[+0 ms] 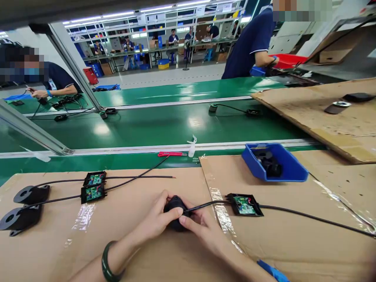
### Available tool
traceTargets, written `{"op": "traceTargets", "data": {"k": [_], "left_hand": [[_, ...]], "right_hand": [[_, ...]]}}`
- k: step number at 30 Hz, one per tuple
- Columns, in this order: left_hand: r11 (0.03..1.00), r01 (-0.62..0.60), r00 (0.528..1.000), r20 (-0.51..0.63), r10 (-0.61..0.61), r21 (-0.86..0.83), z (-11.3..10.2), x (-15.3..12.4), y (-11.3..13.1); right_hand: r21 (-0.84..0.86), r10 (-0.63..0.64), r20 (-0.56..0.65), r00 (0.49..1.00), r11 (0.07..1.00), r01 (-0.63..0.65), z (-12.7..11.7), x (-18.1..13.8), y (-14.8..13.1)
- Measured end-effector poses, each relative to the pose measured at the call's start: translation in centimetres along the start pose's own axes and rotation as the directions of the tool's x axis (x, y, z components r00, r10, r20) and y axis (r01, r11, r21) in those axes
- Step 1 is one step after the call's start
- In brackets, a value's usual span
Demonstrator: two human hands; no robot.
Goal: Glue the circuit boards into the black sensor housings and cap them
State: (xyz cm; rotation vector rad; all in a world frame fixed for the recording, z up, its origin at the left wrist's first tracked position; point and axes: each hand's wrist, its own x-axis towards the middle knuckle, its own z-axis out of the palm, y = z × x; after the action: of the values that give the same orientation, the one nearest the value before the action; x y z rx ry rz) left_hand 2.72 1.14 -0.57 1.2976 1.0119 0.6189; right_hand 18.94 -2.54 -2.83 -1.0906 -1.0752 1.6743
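Both of my hands hold a black plastic housing (176, 203) just above or on the cardboard. My left hand (164, 215) grips it from the left, thumb pressed on its near face. From the right, my right hand (199, 225) closes on it where a black cable (205, 204) comes out. That cable runs right to an open black case with a green circuit board (246, 205), then on to the right edge. At the left lie two ring-shaped black housings (25, 194), wired to two more open cases with circuit boards (93, 192).
A blue bin (276, 172) with black parts stands on the cardboard (132, 219). A red-handled tool (172, 154) and a small white bottle (192, 148) lie beyond. Across the green conveyor belt (152, 125), co-workers sit or stand. A cardboard-covered board (331, 113) is at right.
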Motion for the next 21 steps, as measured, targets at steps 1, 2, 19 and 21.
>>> {"op": "traceTargets", "data": {"k": [1, 2, 19, 21], "left_hand": [[1.000, 0.000, 1.000, -0.009, 0.001, 0.022, 0.1, 0.0, 0.1], [0.999, -0.002, 1.000, -0.020, 0.003, 0.051, 0.3, -0.1, 0.2], [0.747, -0.241, 0.898, -0.150, 0.414, 0.619, 0.8, -1.1, 0.1], [0.728, -0.273, 0.880, -0.144, 0.454, 0.628, 0.9, -1.0, -0.2]], "right_hand": [[-0.002, -0.004, -0.003, 1.000, 1.000, 0.004, 0.1, -0.1, 0.0], [-0.009, -0.005, -0.019, 1.000, 1.000, 0.004, 0.1, -0.2, 0.1], [0.086, 0.082, -0.062, 0.995, 0.993, -0.077, 0.3, -0.3, -1.1], [-0.194, 0.051, -0.003, 0.999, 0.980, -0.051, -1.5, -1.3, -2.1]]}}
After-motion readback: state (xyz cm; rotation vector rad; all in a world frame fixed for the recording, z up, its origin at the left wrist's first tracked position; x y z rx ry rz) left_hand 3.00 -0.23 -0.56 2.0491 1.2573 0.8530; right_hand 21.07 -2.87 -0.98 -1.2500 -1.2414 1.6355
